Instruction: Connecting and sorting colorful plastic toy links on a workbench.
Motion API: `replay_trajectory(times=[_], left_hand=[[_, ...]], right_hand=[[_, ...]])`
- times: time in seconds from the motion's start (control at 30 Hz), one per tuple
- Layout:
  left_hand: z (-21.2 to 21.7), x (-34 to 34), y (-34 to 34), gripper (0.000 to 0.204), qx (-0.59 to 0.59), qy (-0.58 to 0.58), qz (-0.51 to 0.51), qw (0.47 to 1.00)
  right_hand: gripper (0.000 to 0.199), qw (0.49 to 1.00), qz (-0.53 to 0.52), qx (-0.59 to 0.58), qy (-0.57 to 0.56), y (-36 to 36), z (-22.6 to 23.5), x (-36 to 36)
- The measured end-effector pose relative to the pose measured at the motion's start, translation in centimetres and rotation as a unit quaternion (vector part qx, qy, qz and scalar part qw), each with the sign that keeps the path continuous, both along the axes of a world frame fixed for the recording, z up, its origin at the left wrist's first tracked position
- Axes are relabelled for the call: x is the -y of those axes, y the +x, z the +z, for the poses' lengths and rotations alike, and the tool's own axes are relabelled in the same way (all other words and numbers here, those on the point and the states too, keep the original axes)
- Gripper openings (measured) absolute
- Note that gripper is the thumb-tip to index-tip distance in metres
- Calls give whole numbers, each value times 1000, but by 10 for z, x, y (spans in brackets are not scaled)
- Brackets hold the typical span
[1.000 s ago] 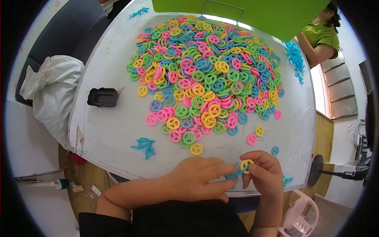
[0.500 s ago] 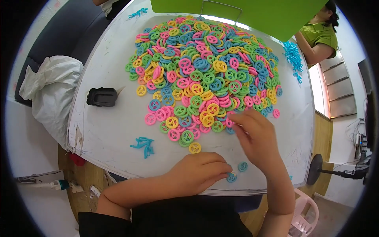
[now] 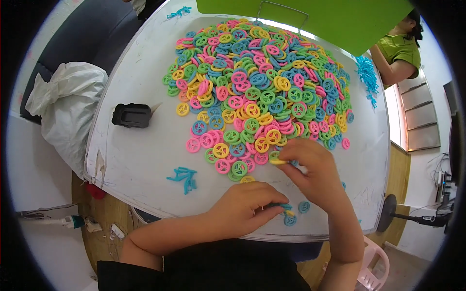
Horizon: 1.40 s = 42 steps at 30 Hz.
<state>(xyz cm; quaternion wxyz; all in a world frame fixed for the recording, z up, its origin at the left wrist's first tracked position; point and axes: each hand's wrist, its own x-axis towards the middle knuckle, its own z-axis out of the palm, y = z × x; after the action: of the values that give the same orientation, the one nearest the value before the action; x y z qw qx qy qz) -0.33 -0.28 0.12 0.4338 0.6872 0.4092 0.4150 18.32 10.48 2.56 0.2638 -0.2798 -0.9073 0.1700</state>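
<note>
A big heap of plastic toy wheels (image 3: 252, 97) in pink, yellow, green and blue covers the middle of the table. At its near right edge, my right hand (image 3: 313, 169) pinches a yellow wheel (image 3: 277, 161) between thumb and fingers; a green wheel shows right behind it. Closer to me, my left hand (image 3: 245, 208) is closed on a blue wheel (image 3: 280, 206), seen edge-on and partly hidden by the fingers. A bit of yellow shows under its fingertips. Two blue wheels lie nearby, one blue wheel (image 3: 290, 221) just below the fingertips and another (image 3: 304, 207) to the right.
Small turquoise plastic parts (image 3: 183, 179) lie left of my left hand, and a larger turquoise pile (image 3: 367, 80) at the far right. A black toy car base (image 3: 132, 115) sits on the left. A green board (image 3: 330, 24) stands behind the heap; a person (image 3: 399, 53) sits far right.
My right hand now has a yellow wheel in its fingers, at the heap's edge. A blue wheel shows in my left hand. The whole view has shifted slightly.
</note>
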Motion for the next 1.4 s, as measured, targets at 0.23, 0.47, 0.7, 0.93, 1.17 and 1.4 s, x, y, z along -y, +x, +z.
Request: replay_trajectory(times=[0.23, 0.47, 0.7, 0.93, 1.17, 1.4], left_hand=[[4, -2, 1, 18, 1, -75, 65, 995], [-4, 0, 2, 20, 26, -76, 73, 994], [-7, -4, 6, 23, -48, 127, 93, 986], [0, -2, 8, 26, -74, 201, 142, 966], [-1, -5, 5, 25, -34, 172, 117, 978], [-2, -2, 0, 21, -13, 93, 70, 993]], right_hand=[[11, 806, -92, -254, -526, 54, 10, 57], [12, 708, -92, -368, -596, 26, -7, 76], [9, 682, -151, -412, -585, 15, -17, 86], [9, 719, -179, -391, -546, 11, -10, 90], [20, 786, -171, -358, -475, 17, -13, 93], [35, 922, -102, -228, -297, 29, -8, 92]])
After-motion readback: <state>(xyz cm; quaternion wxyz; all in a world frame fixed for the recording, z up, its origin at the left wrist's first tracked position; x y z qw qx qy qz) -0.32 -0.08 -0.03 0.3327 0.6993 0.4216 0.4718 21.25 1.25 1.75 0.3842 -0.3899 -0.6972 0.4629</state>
